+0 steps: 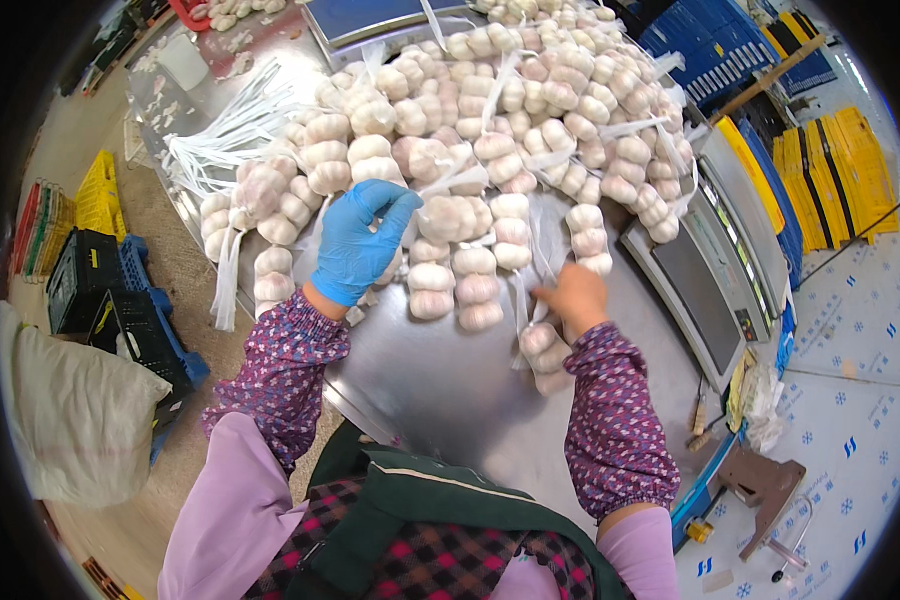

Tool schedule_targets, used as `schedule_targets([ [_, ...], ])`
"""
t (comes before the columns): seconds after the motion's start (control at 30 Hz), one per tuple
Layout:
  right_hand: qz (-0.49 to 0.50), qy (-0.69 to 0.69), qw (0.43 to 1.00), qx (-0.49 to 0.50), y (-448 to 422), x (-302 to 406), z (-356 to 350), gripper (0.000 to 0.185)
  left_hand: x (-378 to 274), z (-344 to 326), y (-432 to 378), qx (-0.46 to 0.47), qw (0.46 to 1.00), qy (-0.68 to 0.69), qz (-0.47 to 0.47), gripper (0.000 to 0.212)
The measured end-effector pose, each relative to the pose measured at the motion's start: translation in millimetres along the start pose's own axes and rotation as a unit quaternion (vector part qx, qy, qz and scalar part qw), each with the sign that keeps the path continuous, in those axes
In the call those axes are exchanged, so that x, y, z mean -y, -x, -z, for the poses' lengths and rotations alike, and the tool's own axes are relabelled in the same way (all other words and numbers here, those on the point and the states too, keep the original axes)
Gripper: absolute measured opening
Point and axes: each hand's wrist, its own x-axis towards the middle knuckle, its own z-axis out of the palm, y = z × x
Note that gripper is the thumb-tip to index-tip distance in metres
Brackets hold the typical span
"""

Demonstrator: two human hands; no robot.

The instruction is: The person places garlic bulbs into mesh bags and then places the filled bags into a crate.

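Observation:
A large heap of garlic bulbs in white net sleeves [450, 97] covers the far part of the metal table [435, 382]. My left hand [364, 236], in a blue glove, is over the near edge of the heap, thumb and forefinger closed near a net end; whether it grips the net is unclear. My bare right hand [577, 296] has its fingers at the net end of a sleeve of garlic [544, 349] lying on the table. Several short garlic sleeves [478, 289] lie between the hands. Empty white net sleeves [229, 131] are bundled at the far left.
A bench scale [701, 289] stands at the right, another scale [382, 19] at the back. Brushes [699, 416] lie by the right edge. Black crates [82, 281] and a white sack [75, 412] stand left of the table; yellow crates [836, 180] are stacked beyond it on the right.

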Motion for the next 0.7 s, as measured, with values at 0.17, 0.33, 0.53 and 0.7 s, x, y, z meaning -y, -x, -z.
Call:
schedule_targets([
  [0.17, -0.017, -0.507, 0.861, -0.027, -14, -26, -44, 0.018, 3, 5, -15, -0.021, 0.999, 0.017, 0.037, 0.008],
  [0.33, -0.065, -0.767, 0.63, 0.096, 15, -21, -7, 0.024, -9, 0, -33, 0.131, 0.947, -0.277, 0.098, 0.028],
  [0.53, 0.041, -0.461, 0.875, -0.141, 0, -20, -49, 0.035, 27, -56, -39, 0.167, 0.904, -0.393, -0.021, 0.025],
  [0.7, 0.059, -0.18, 0.976, -0.104, 31, 9, -45, 0.035, 9, -47, -24, 0.095, 0.984, 0.102, 0.107, 0.011],
])
